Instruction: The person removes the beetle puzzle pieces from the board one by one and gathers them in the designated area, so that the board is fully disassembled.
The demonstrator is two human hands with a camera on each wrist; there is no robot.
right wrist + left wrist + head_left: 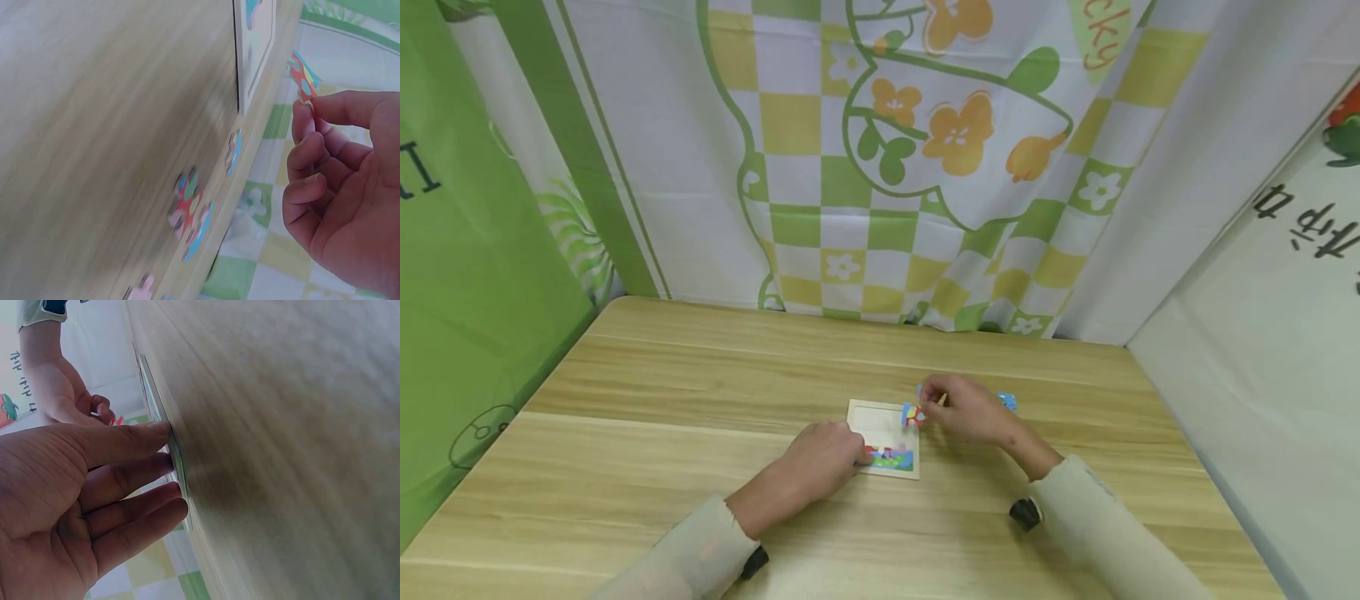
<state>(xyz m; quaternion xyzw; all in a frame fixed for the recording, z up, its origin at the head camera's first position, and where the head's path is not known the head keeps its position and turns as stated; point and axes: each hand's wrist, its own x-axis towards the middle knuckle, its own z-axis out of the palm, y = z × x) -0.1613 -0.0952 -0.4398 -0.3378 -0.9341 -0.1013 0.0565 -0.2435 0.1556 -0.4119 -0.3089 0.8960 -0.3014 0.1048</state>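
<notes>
A small wooden puzzle tray (880, 423) lies on the table, with joined picture pieces (893, 459) along its near side and bare board above them. My left hand (823, 454) rests at the tray's left side; in the left wrist view its thumb (140, 439) and fairly straight fingers touch the tray's edge. Between thumb and forefinger, my right hand (964, 408) pinches a colourful puzzle piece (303, 76), raised by the tray's right side. That piece shows red, yellow and blue. The right hand's other fingers are curled.
Loose puzzle pieces lie on the table right of the tray: a red and green one (187, 203), blue-edged ones (233, 154) and a pink one (141, 289). The wooden table (700, 375) meets a checked curtain (850, 250) at the back.
</notes>
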